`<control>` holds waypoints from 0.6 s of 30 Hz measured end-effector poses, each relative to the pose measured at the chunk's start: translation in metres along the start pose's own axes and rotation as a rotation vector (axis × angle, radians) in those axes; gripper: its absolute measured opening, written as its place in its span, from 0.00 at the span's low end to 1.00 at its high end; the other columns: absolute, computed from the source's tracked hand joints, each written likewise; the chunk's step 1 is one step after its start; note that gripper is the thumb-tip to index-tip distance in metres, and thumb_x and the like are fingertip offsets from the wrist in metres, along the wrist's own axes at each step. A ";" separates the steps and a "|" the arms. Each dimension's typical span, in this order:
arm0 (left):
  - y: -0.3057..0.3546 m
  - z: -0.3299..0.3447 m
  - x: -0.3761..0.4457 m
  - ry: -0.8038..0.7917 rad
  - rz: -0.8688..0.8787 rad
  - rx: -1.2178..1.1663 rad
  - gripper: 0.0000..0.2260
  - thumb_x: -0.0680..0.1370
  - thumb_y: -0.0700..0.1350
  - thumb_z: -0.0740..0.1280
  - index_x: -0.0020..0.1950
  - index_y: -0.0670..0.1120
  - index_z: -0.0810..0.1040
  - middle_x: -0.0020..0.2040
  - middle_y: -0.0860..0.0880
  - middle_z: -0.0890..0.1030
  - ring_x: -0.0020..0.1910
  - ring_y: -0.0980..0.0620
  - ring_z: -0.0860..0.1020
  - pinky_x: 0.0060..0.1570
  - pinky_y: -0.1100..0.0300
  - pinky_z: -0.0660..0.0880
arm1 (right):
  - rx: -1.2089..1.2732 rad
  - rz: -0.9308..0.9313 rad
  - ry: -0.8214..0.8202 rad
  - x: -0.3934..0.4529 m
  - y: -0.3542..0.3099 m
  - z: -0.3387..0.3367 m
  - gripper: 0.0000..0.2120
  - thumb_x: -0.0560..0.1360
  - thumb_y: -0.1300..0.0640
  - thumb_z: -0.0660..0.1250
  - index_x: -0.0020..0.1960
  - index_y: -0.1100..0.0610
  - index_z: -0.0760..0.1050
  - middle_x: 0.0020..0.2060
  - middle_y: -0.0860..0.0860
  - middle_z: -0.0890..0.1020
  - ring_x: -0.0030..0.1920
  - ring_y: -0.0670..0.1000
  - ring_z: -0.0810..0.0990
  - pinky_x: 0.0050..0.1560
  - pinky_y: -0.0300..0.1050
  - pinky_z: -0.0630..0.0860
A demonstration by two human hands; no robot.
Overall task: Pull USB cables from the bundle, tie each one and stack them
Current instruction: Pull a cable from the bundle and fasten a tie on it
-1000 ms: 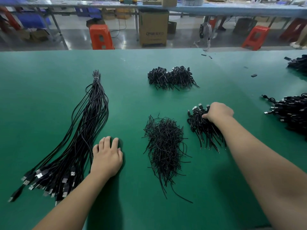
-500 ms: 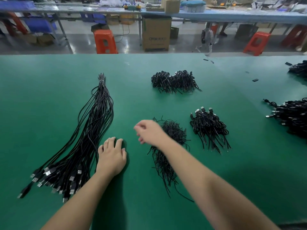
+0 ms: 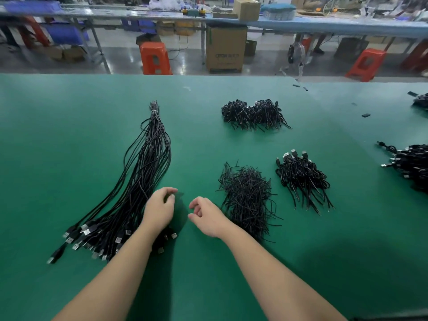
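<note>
Green matting covers the counter [image 3: 69, 126] in my head view, with open room in front of the piles. The bundle [image 3: 141, 181] of USB cables fans toward me, tied at its far tip; these look light, limp and tangle-prone, so I'd take one by its plug. My left hand [image 3: 159, 209] curls at the bundle's right edge; whether it pinches a cable I cannot tell. My right hand [image 3: 206, 216] hangs loosely curled, holding nothing. Loose ties [image 3: 246, 198] and the tied stack [image 3: 303, 177] lie right.
</note>
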State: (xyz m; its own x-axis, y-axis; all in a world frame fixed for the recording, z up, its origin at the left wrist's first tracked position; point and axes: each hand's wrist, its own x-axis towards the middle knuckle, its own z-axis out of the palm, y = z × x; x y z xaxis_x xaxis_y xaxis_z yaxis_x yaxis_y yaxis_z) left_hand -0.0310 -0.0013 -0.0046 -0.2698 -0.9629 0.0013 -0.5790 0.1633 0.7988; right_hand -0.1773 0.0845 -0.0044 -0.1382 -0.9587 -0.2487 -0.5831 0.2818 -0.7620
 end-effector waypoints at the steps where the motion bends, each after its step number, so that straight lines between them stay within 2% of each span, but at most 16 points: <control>1: -0.002 -0.008 0.002 0.045 -0.010 -0.011 0.10 0.80 0.38 0.63 0.58 0.46 0.81 0.56 0.48 0.81 0.56 0.49 0.78 0.56 0.57 0.71 | 0.002 -0.005 -0.005 0.000 0.001 0.000 0.08 0.81 0.54 0.65 0.60 0.52 0.71 0.48 0.46 0.73 0.44 0.44 0.73 0.50 0.40 0.70; 4: -0.012 -0.033 0.009 0.179 0.017 0.211 0.10 0.80 0.40 0.62 0.58 0.48 0.80 0.52 0.47 0.78 0.44 0.50 0.77 0.45 0.57 0.71 | -0.010 -0.016 -0.017 -0.001 0.001 -0.001 0.08 0.82 0.55 0.64 0.60 0.51 0.71 0.49 0.45 0.73 0.45 0.44 0.73 0.51 0.41 0.71; 6: -0.018 -0.047 0.012 0.066 0.014 0.460 0.14 0.80 0.37 0.60 0.62 0.50 0.78 0.53 0.47 0.76 0.39 0.49 0.76 0.36 0.57 0.70 | -0.031 -0.024 -0.017 -0.002 0.000 0.000 0.09 0.82 0.56 0.63 0.62 0.52 0.72 0.50 0.46 0.73 0.46 0.44 0.73 0.54 0.41 0.72; 7: -0.022 -0.052 0.013 -0.016 0.017 0.587 0.17 0.79 0.36 0.59 0.64 0.51 0.77 0.55 0.47 0.75 0.41 0.48 0.76 0.35 0.56 0.71 | -0.035 -0.026 -0.016 -0.003 -0.001 0.000 0.09 0.82 0.56 0.63 0.62 0.52 0.72 0.51 0.46 0.73 0.48 0.44 0.74 0.55 0.42 0.72; 9: -0.027 -0.060 0.013 -0.099 0.052 0.727 0.18 0.79 0.36 0.60 0.65 0.53 0.77 0.58 0.49 0.75 0.47 0.46 0.77 0.38 0.55 0.75 | -0.030 -0.033 -0.016 -0.004 0.000 0.000 0.09 0.82 0.56 0.63 0.62 0.52 0.72 0.51 0.46 0.73 0.48 0.44 0.74 0.56 0.42 0.73; 12: -0.031 -0.067 0.013 -0.091 0.145 0.747 0.12 0.80 0.41 0.64 0.61 0.51 0.79 0.55 0.50 0.76 0.51 0.46 0.77 0.43 0.54 0.75 | -0.014 -0.054 -0.014 -0.006 0.001 -0.001 0.09 0.82 0.56 0.63 0.61 0.51 0.72 0.50 0.46 0.72 0.46 0.43 0.73 0.54 0.40 0.71; 18: -0.029 -0.072 0.005 0.020 0.264 0.652 0.04 0.79 0.42 0.68 0.53 0.47 0.80 0.46 0.51 0.78 0.43 0.48 0.76 0.37 0.54 0.73 | 0.001 -0.074 -0.001 -0.007 0.004 0.001 0.10 0.82 0.55 0.64 0.62 0.52 0.73 0.50 0.45 0.72 0.46 0.44 0.73 0.54 0.39 0.72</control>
State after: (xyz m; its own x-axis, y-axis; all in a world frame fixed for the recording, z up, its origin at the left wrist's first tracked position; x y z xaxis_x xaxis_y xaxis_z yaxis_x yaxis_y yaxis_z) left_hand 0.0399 -0.0266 0.0157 -0.4547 -0.8759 0.1614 -0.8408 0.4819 0.2467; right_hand -0.1778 0.0920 -0.0059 -0.0945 -0.9768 -0.1924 -0.5909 0.2106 -0.7788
